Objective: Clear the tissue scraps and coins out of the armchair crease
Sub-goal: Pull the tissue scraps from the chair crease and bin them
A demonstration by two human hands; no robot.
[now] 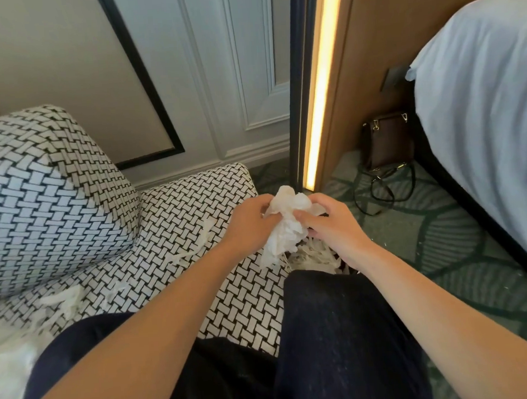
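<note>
Far to the left of the left grip, the patterned back cushion [49,194] of the armchair meets the seat [179,204] in a crease [75,274]. Loose tissue scraps [61,299] lie along it, and thinner strips [181,256] lie nearer, just left of the left grip. The left grip [248,222] (the person's left hand) has its fingers curled on a crumpled tissue wad [283,222], held over the seat's right edge. The right grip [331,223] pinches the same wad from the other side, so the wad sits between both. Just under the right grip lies a heap of shredded tissue [313,256]; what carries it I cannot tell. Dark trousers [341,333] fill the space below both grips. Right of the right grip the green leaf-pattern carpet [428,235] is open up to the bed [482,109]. Beyond the grips a brown bag [388,142] stands on the carpet, beside a lit strip [320,88] and a panelled wall [218,78].
</note>
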